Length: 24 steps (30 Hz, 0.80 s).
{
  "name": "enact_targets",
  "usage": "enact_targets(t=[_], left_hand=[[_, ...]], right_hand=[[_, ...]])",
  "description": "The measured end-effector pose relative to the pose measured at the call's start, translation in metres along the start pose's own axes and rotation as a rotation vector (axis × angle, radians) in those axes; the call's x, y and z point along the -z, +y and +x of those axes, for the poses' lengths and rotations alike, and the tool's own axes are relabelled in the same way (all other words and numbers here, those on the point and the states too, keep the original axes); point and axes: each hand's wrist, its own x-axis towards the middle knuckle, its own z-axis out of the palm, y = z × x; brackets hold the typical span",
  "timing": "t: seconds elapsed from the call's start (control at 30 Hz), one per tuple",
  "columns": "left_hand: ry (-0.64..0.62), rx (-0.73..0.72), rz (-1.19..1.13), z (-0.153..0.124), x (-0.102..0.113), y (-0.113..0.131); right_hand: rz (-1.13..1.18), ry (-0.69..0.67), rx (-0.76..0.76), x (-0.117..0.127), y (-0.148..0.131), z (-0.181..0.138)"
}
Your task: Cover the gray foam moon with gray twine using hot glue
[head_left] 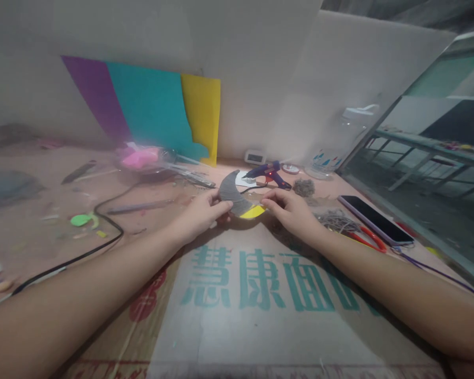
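Note:
A crescent-shaped cutout (229, 192) is held up a little above the table in front of me. Grey yarn seems to cover most of it, while its lower right end is bare yellow. My left hand (205, 213) pinches its left side, thumb on the front face and fingers behind. At the yellow tip, my right hand (286, 206) has thumb and forefinger pressed together; whether a strand of yarn is also between them cannot be made out. Behind the crescent lies a dark blue glue gun (266, 171) with a small red light, beside a white paper piece (245, 179).
Right of my hands lie grey yarn (337, 221), orange-handled scissors (373, 239), a phone (375, 220) and a fuzzy grey clump (303, 187). A clear bottle (335, 139) stands behind. A black cable (114, 231) crosses the left side. Coloured sheets (150, 105) lean on the wall.

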Motion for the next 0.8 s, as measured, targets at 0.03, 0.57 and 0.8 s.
enact_targets(t=[0.03,0.57,0.8], left_hand=[[-0.002,0.006,0.003,0.0,0.0,0.0],[-0.13,0.024,0.024,-0.001,0.003,-0.002],[-0.091,0.017,-0.029,0.0,0.003,-0.002]], right_hand=[[0.004,-0.002,0.005,0.0,0.001,0.0],[0.024,-0.006,0.113,-0.002,0.008,0.002],[0.191,-0.082,0.09,0.003,-0.005,-0.002]])
